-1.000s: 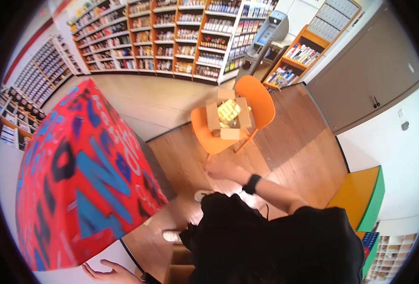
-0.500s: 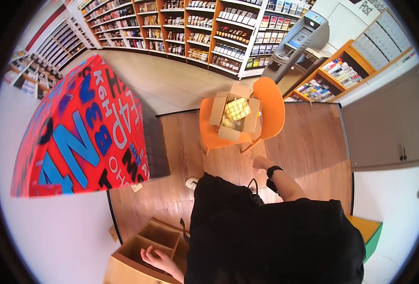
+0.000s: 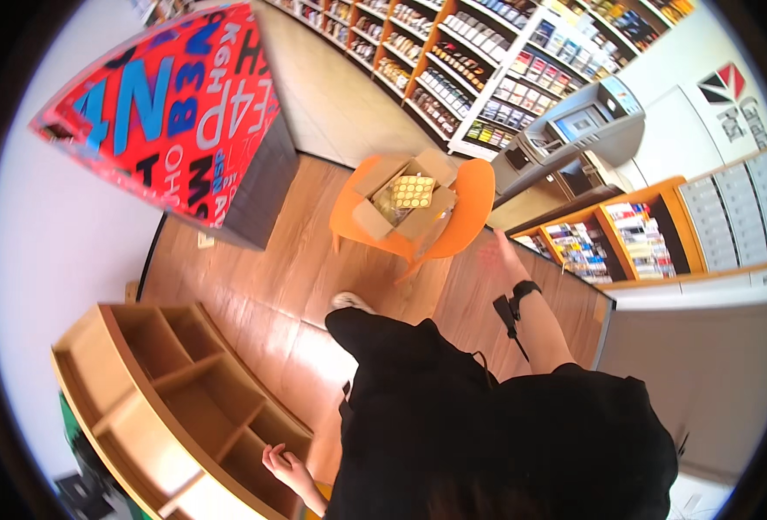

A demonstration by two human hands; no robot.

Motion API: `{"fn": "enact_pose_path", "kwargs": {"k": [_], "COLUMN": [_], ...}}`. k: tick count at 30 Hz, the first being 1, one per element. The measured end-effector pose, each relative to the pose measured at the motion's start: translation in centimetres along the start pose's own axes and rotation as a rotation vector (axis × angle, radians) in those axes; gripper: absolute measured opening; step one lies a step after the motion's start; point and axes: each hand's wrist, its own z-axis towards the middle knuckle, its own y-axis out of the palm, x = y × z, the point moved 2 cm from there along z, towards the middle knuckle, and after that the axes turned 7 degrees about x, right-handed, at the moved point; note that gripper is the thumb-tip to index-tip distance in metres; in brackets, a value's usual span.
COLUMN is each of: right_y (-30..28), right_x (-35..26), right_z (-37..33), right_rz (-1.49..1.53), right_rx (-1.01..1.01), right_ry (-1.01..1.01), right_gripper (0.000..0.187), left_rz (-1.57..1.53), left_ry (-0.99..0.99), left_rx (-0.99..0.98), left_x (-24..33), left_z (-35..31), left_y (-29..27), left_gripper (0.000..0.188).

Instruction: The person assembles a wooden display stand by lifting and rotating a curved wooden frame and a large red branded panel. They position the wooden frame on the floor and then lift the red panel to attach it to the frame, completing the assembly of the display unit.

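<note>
My right hand [image 3: 502, 260] is held out with its palm and fingers stretched, holding nothing, just right of an orange chair [image 3: 473, 208]. A black wrist strap circles that wrist, with a dark piece dangling from it. On the chair seat stands an opened cardboard box [image 3: 373, 218], flaps spread. Inside it lies a pale yellow pack [image 3: 413, 191] with rows of round shapes. Down at the lower left, my left hand [image 3: 286, 466] hangs with loosely bent fingers and nothing in it. Nearest to it is a light wooden compartment shelf [image 3: 179, 381].
A tall red stand [image 3: 149, 121] covered in coloured lettering rises at the far left. Stocked store shelves [image 3: 435, 69] run along the back. Beyond the chair at right are a grey machine with a screen [image 3: 578, 130] and a wooden bookcase [image 3: 652, 243]. Wood flooring [image 3: 270, 277] surrounds the chair.
The view has swung round, bringing much more of the wooden shelf in at lower left. My right hand has lifted outward and its fingers have straightened. The left still hangs by the shelf.
</note>
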Motion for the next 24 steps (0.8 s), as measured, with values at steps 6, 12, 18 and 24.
{"fn": "enact_pose_path", "kwargs": {"k": [6,12,18,24], "right_y": [0.6,1.6,2.1,2.9], "right_x": [-1.2,-2.3,-1.4,-1.8], "right_z": [10.1,10.0,14.0,19.0], "right_rz": [-0.243,-0.510,-0.333,-0.360], "right_rx": [-0.227,-0.400,-0.541,-0.705], "right_ry": [-0.067,0.140,0.237,0.233], "right_gripper": [0.032,0.032,0.025,0.031], "left_rz": [0.170,0.104,-0.080,-0.075], "left_ry": [-0.167,-0.457,-0.443,-0.670], "left_rx": [0.056,0.143,0.049,0.348], "left_x": [2.7,10.2,17.2,19.9], "left_z": [-11.4,-22.2,-29.4,-37.6], "left_y": [0.9,5.1,8.6,9.4], "left_gripper": [0.013,0.012,0.015,0.012]}}
